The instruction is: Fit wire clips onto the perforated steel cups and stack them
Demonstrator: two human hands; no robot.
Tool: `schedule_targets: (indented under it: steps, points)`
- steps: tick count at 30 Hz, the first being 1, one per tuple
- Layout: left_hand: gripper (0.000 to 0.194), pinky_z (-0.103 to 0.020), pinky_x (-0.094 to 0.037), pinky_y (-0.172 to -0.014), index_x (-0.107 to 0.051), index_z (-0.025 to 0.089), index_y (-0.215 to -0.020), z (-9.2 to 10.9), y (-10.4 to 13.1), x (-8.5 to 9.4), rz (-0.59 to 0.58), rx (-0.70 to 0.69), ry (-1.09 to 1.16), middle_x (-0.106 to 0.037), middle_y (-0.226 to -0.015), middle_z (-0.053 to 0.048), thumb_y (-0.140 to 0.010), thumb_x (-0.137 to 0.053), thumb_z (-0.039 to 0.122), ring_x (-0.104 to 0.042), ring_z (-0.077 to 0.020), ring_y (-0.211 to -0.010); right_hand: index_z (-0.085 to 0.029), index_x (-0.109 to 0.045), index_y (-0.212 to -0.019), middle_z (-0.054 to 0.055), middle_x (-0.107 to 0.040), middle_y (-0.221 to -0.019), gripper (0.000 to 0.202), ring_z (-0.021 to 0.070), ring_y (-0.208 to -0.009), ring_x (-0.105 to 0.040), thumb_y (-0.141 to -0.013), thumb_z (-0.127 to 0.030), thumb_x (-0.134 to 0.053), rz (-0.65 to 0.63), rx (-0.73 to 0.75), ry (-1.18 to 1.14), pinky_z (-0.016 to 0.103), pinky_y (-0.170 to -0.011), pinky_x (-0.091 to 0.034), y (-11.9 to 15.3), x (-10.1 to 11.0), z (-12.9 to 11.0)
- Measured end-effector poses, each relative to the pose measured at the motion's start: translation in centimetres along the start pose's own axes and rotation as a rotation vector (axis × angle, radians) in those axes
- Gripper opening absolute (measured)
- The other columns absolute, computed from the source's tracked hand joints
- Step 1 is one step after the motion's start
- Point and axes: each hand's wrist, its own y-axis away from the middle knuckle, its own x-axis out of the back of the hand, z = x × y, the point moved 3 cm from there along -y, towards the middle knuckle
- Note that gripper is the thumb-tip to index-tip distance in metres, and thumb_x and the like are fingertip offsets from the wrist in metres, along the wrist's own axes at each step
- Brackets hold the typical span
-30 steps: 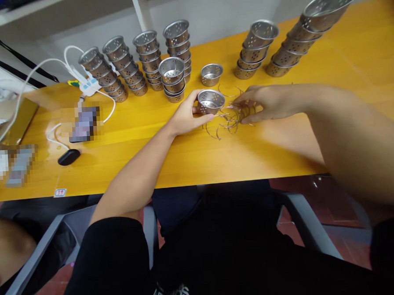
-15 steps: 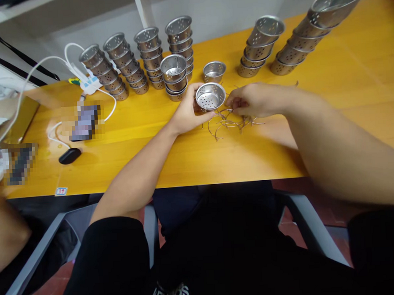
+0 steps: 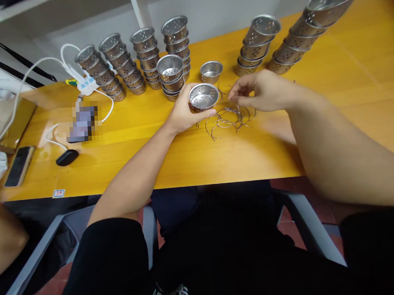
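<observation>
My left hand point(image 3: 186, 113) is closed around the side of a perforated metal cup point(image 3: 203, 98), whose open top faces up. The thumb lies along the near side and the fingers are partly hidden behind the cup. To its right, my right hand point(image 3: 255, 91) is in a pinch, with a thin curved wire point(image 3: 222, 92) at its fingertips. Below both hands a loose tangle of bent wires point(image 3: 228, 119) lies on the yellow table point(image 3: 231, 163). Just beyond the held cup stands a single perforated cup point(image 3: 211, 72).
Stacks of perforated cups rise at the back left point(image 3: 148, 57) and back right point(image 3: 257, 43); a tall leaning stack point(image 3: 297, 43) stands farther right. On the left are a power strip point(image 3: 87, 85), phone point(image 3: 19, 165), blurred device point(image 3: 82, 124), and black case point(image 3: 67, 157). Someone's arm point(image 3: 5, 236) shows at lower left.
My right hand has lifted away from the wire tangle, with its pinch now above it. My left hand has shifted slightly left and tilted the cup. The view has moved a little.
</observation>
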Motion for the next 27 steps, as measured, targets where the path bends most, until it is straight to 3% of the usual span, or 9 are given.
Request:
schedule_targets:
  steps: [7, 11, 14, 18, 23, 27]
  points:
    - [0.105, -0.064, -0.065, -0.143, -0.042, 0.027, -0.185, -0.5, 0.0, 0.3, 0.037, 0.022, 0.070, -0.068, -0.171, -0.021, -0.106, -0.094, 0.074, -0.077, -0.0411, -0.160, -0.032, -0.068, -0.113, 0.015, -0.083, -0.114, 0.019, 0.0337, -0.104, -0.074, -0.110, -0.039, -0.085, 0.147, 0.044, -0.248, 0.058, -0.111, -0.067, -0.5, -0.1, 1.7]
    - [0.108, -0.065, -0.061, -0.148, -0.034, 0.031, -0.194, -0.5, -0.3, 0.0, 0.056, 0.083, 0.041, -0.066, -0.177, -0.020, -0.111, -0.090, 0.069, -0.075, -0.0409, -0.166, -0.033, -0.063, -0.113, 0.011, -0.078, -0.103, 0.033, 0.0287, -0.090, -0.071, -0.112, -0.051, -0.090, 0.210, 0.012, -0.279, 0.051, -0.095, -0.068, -0.8, 0.1, 2.3]
    - [0.096, -0.069, -0.054, -0.155, -0.041, 0.032, -0.196, 0.4, -0.6, -0.2, 0.056, 0.064, 0.020, -0.067, -0.176, -0.018, -0.118, -0.083, 0.069, -0.070, -0.0418, -0.175, -0.032, -0.064, -0.116, 0.012, -0.082, -0.107, 0.041, 0.0247, -0.079, -0.065, -0.114, -0.064, -0.089, 0.254, -0.055, -0.254, 0.048, -0.083, -0.064, -0.9, 0.2, 2.5]
    - [0.095, -0.073, -0.047, -0.161, -0.055, 0.036, -0.189, 1.2, -0.5, 0.0, 0.015, 0.001, -0.067, -0.067, -0.179, -0.016, -0.114, -0.091, 0.080, -0.061, -0.0439, -0.185, -0.029, -0.072, -0.120, 0.014, -0.080, -0.106, 0.049, 0.0260, -0.081, -0.062, -0.113, -0.075, -0.087, 0.312, -0.086, -0.203, 0.049, -0.084, -0.059, -0.8, 0.2, 2.4]
    - [0.103, -0.072, -0.057, -0.154, -0.056, 0.032, -0.182, 0.8, -0.1, 0.2, 0.051, 0.040, -0.025, -0.070, -0.173, -0.017, -0.105, -0.101, 0.083, -0.069, -0.0438, -0.176, -0.030, -0.077, -0.118, 0.004, -0.061, -0.084, 0.040, 0.0282, -0.076, -0.053, -0.113, -0.069, -0.084, 0.357, -0.045, -0.152, 0.049, -0.078, -0.048, -0.8, -0.2, 1.9]
    - [0.106, -0.068, -0.061, -0.151, -0.047, 0.034, -0.186, 0.0, -0.1, 0.5, 0.129, 0.084, 0.009, -0.071, -0.172, -0.017, -0.106, -0.102, 0.078, -0.074, -0.0418, -0.167, -0.025, -0.086, -0.131, 0.007, -0.069, -0.090, 0.032, 0.0281, -0.078, -0.051, -0.114, -0.052, -0.082, 0.306, -0.074, -0.169, 0.050, -0.084, -0.053, -0.7, -0.8, 1.1]
